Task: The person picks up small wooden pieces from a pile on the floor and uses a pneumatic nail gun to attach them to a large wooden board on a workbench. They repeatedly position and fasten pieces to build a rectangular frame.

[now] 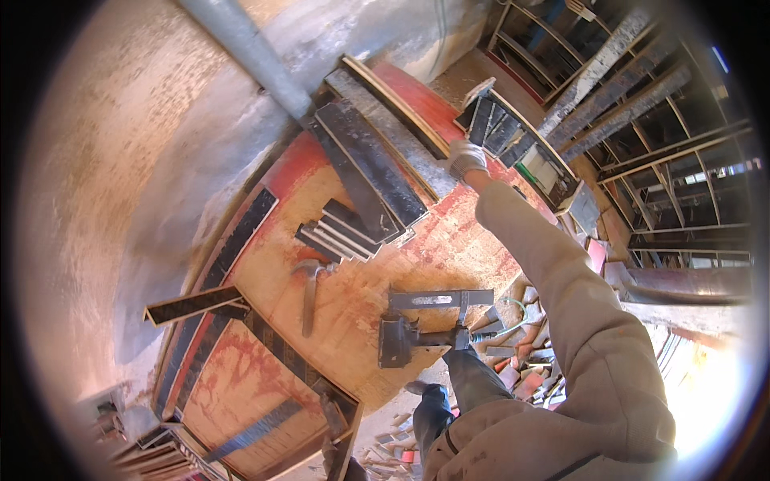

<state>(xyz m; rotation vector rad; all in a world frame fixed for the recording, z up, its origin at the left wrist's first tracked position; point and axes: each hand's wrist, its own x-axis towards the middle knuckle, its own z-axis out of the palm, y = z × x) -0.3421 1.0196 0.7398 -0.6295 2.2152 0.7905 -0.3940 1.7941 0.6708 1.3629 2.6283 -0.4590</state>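
My right arm, in a tan sleeve, reaches far across the worktop. At its end my right hand [466,159], in a pale glove, has its fingers curled beside a wooden box [533,128]. Several black slats [496,128] lie in that box, right by the glove. What the fingers close around is hidden. My left hand does not show. Nearer to me, a black nail gun [395,341] with a pale green hose lies at the worktop's edge. A claw hammer [309,297] rests left of it, below a stack of short black-faced wood strips [341,230].
Long black boards [365,156] lie across the red-stained plywood worktop [361,297]. At lower left is a black-edged wooden frame [281,349] with one strip jutting out. A grey pipe [249,52] runs down the wall. Wood offcuts [525,377] litter the floor; racks [658,160] stand right.
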